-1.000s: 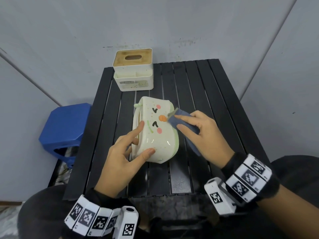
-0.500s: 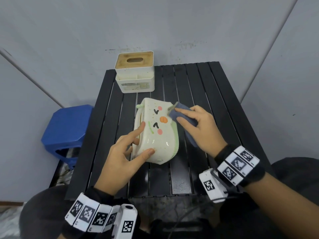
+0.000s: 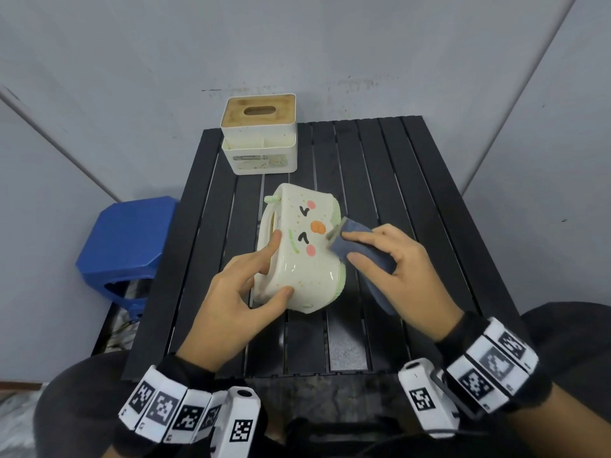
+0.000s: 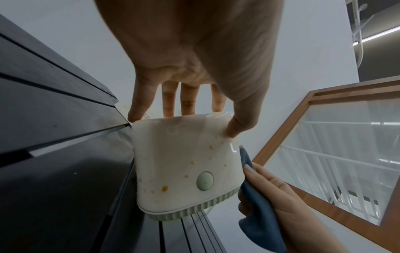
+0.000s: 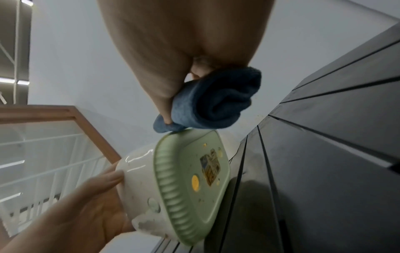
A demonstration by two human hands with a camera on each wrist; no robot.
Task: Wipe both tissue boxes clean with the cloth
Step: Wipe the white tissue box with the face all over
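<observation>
While the left hand keeps the cartoon-face tissue box pinched on its side mid-table, the right hand, fingers curled round the blue cloth, has slid back toward the orange nose, so wiping seems mid-stroke, with the wooden-lidded box untouched behind.

I count two tissue boxes: one cream box with a painted face and one white box with a wooden lid. One blue cloth, one blue stool, one black surface, my two hands.
</observation>
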